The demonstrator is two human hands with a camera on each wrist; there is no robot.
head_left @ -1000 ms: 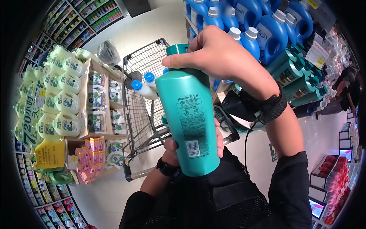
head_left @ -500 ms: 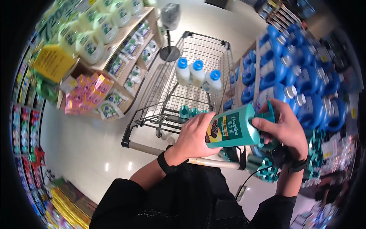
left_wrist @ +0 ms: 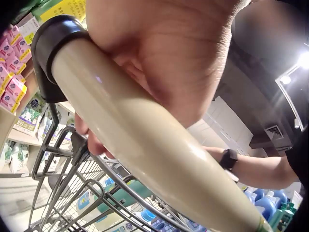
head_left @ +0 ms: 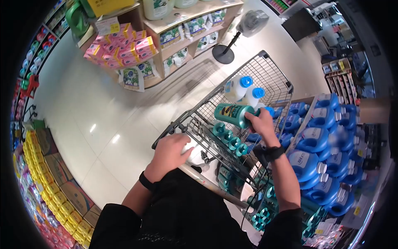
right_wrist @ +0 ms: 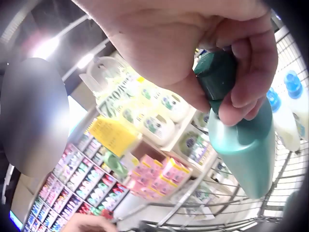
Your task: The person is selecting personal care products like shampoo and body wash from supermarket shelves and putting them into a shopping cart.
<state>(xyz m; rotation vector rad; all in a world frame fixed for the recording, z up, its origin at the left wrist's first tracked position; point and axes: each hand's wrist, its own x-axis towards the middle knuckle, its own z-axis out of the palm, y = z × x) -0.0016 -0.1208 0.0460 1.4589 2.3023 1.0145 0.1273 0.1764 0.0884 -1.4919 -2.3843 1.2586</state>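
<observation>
My right hand (head_left: 263, 123) grips a green Hazeline shampoo bottle (head_left: 231, 115) by its dark green cap (right_wrist: 216, 79). The bottle is tilted over the shopping cart's wire basket (head_left: 269, 68), its base pointing away from the hand. White bottles with blue caps (head_left: 236, 88) stand in the cart close beyond it. My left hand (head_left: 168, 153) lies over the left part of the cart's beige handle (left_wrist: 140, 130). In the left wrist view its fingers (left_wrist: 95, 145) hang past the handle's far side, partly hidden by it.
Several green round tops (head_left: 227, 137) show at the cart's near end. Blue jugs (head_left: 311, 139) fill a display right of the cart. On the left are pink boxes (head_left: 122, 47) on a wooden shelf (head_left: 166, 27), and a black stand base (head_left: 223, 54). Yellow packs (head_left: 49, 186) line the lower left.
My left hand has let go of the shampoo bottle and moved to the cart handle. My right hand has carried the bottle forward over the cart. The head view has turned.
</observation>
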